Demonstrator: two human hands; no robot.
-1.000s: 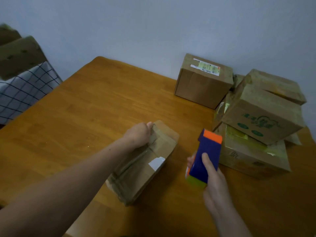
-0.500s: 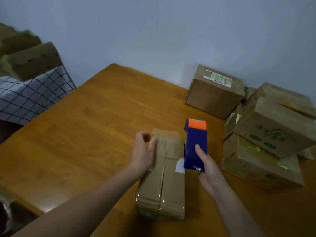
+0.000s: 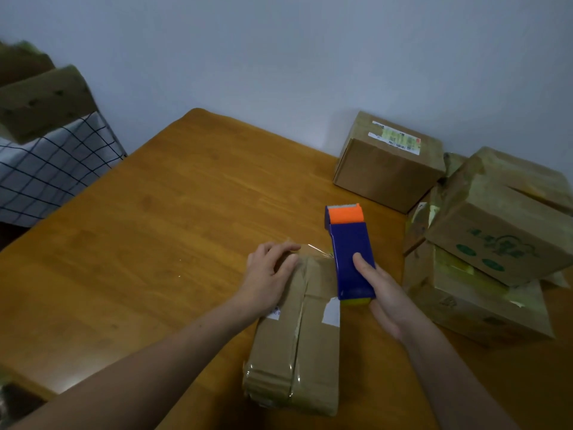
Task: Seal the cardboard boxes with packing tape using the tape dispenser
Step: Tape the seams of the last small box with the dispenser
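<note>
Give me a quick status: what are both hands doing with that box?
Left hand presses clear tape onto the far end of the flat box. Right hand grips the tape dispenser beside it. Other boxes stand apart.

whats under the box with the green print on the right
The green-print box rests tilted on a wider flat cardboard box with yellow patches; where they meet is covered.

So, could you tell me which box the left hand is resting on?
The flat box nearest the person, beside the dispenser; the others sit untouched at the right.
</note>
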